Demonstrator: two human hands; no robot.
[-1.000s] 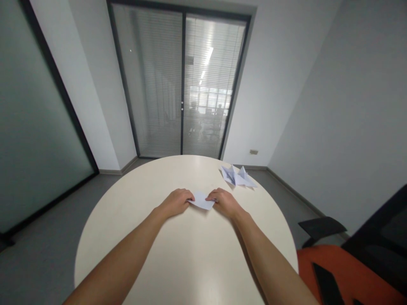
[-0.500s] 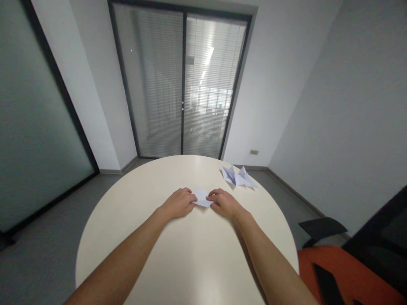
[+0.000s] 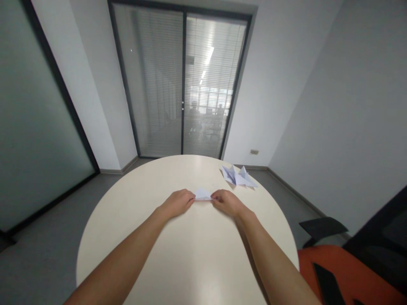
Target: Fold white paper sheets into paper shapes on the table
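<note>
A small folded sheet of white paper [image 3: 202,194] lies between my hands, over the middle of a round cream table [image 3: 190,245]. Its near edge now runs as a straight fold from one hand to the other. My left hand [image 3: 179,202] pinches the paper's left end, fingers closed. On the right end, my right hand [image 3: 226,202] grips it with thumb and fingers pressed together. Parts of both ends are hidden under the fingertips. Beyond my right hand, folded white paper shapes [image 3: 239,176] with raised points stand near the table's far right edge.
An orange chair [image 3: 346,271] with a black armrest [image 3: 323,227] stands against the right side of the table. Glass doors with blinds [image 3: 182,84] are beyond the far edge. A frosted glass panel [image 3: 41,123] is at the left.
The paper's near pointed flap has been folded up and away from me, leaving a straight near edge. Both hands have shifted only slightly and keep hold of the ends.
</note>
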